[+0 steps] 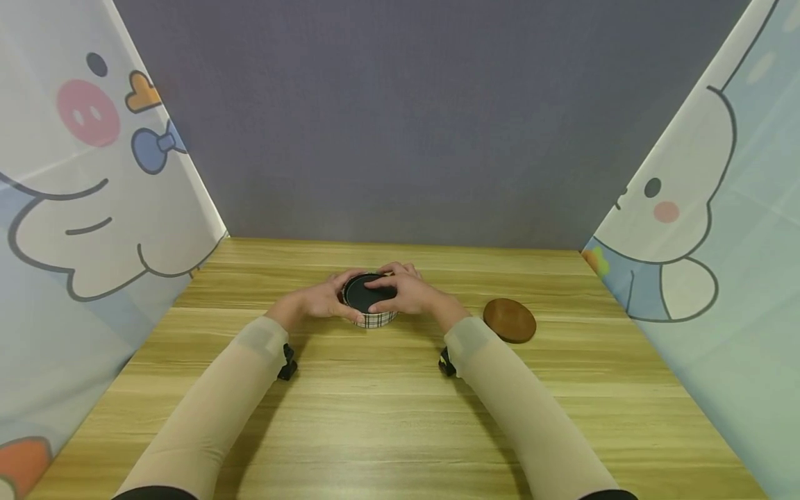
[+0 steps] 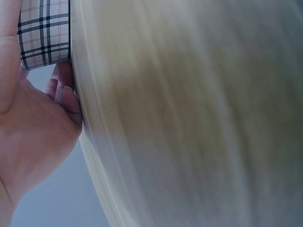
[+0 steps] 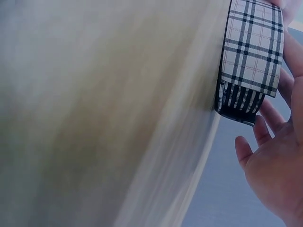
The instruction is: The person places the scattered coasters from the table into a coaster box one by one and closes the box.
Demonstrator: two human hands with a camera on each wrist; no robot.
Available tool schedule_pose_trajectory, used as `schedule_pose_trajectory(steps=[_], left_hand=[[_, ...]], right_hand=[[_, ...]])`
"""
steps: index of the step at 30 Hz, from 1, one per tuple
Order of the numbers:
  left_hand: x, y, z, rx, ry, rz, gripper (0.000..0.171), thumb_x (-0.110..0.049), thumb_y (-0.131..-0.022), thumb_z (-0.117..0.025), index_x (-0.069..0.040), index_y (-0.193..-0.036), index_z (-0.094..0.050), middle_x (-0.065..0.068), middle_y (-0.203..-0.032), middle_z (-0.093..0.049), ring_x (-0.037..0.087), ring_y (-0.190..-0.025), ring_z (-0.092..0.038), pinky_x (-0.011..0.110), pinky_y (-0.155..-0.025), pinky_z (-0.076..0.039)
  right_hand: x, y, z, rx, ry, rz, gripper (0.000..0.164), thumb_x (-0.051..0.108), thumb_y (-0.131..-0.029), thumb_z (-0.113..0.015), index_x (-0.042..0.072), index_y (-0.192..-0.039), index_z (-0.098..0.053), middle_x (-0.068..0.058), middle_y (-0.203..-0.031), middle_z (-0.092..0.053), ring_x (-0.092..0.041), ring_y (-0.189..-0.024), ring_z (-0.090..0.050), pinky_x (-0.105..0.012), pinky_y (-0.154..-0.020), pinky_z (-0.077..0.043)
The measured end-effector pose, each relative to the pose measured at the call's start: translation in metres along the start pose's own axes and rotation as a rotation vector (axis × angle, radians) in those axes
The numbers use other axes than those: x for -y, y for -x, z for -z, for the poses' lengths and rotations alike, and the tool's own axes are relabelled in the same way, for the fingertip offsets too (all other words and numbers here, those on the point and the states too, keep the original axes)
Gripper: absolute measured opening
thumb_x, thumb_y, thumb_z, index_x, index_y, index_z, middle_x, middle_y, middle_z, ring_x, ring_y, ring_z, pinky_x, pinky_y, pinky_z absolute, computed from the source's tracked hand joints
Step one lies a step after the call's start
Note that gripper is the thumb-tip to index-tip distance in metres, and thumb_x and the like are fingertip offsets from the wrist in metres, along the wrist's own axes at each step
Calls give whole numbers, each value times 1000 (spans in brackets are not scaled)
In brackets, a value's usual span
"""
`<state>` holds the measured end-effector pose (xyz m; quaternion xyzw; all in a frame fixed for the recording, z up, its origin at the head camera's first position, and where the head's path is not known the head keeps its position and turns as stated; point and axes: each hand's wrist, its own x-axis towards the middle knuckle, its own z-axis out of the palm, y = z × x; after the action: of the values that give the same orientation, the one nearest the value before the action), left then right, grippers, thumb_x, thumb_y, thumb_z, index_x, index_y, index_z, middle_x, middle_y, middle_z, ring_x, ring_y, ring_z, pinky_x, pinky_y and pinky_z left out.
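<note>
A low round holder [image 1: 378, 320] stands on the table with plaid sides and a dark disc [image 1: 359, 295] at its top. From the left, my left hand [image 1: 325, 298] grips it, thumb at the near side and fingers round the far side. My right hand [image 1: 409, 292] holds the right side, with its thumb and a finger reaching over the dark top. In the right wrist view the plaid wall [image 3: 253, 42] ends at a gap where striped edges [image 3: 240, 98] show. Part of the plaid wall [image 2: 45, 33] appears beside my left hand in the left wrist view.
A round brown wooden disc [image 1: 510, 320] lies on the wood-grain table [image 1: 362, 403], to the right of my right hand. A grey panel [image 1: 400, 125] rises behind the table. Cartoon-printed cloths [image 1: 125, 215] flank both sides.
</note>
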<state>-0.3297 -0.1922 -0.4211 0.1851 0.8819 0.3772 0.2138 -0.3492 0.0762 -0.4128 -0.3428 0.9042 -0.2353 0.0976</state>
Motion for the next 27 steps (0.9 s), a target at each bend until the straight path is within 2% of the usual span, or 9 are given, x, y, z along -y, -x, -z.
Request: schedule_pose_trajectory(steps=[5,10,14,17,22,27], left_hand=[[-2,2,0,0,-16,13,126,-57,-87,-91,-28,-178,-8,29,-174,-10,52,-155,-30,69,-126,-30],[-2,2,0,6,-1,8,126,-57,-87,-92,-30,-178,-10,29,-174,-11,54,-154,-32,72,-125,-30],[-2,2,0,-12,10,9,126,-55,-84,-95,-31,-177,-13,30,-173,-11,54,-155,-30,72,-127,-25],[-4,3,0,-26,12,5,125,-52,-84,-96,-31,-177,-15,30,-173,-12,53,-156,-27,73,-128,-23],[-3,3,-1,-37,15,-9,120,-40,-88,-96,-30,-177,-16,30,-173,-13,54,-157,-25,75,-128,-20],[0,1,0,-34,14,-8,121,-42,-87,-96,-30,-177,-16,29,-174,-13,54,-157,-26,75,-128,-21]], right_hand=[[-5,4,1,5,-9,43,65,55,-101,-77,33,-159,-60,-6,-175,-35,-34,-154,-31,-62,-127,-33],[-14,20,11,-4,-128,44,67,48,-104,-77,25,-163,-56,-10,-167,-42,-35,-153,-41,-61,-123,-42],[-25,38,21,-28,-203,42,67,40,-105,-77,22,-165,-52,-11,-156,-53,-29,-131,-60,-53,-110,-53],[-34,53,28,-34,-219,53,64,34,-106,-76,17,-164,-53,-11,-143,-65,-22,-111,-68,-43,-98,-58],[-48,79,34,2,-251,57,61,29,-108,-74,5,-160,-54,-7,-118,-74,-18,-93,-69,-36,-83,-57],[-58,105,40,31,-250,26,60,32,-108,-73,4,-159,-56,-3,-110,-73,-18,-84,-66,-33,-75,-55]])
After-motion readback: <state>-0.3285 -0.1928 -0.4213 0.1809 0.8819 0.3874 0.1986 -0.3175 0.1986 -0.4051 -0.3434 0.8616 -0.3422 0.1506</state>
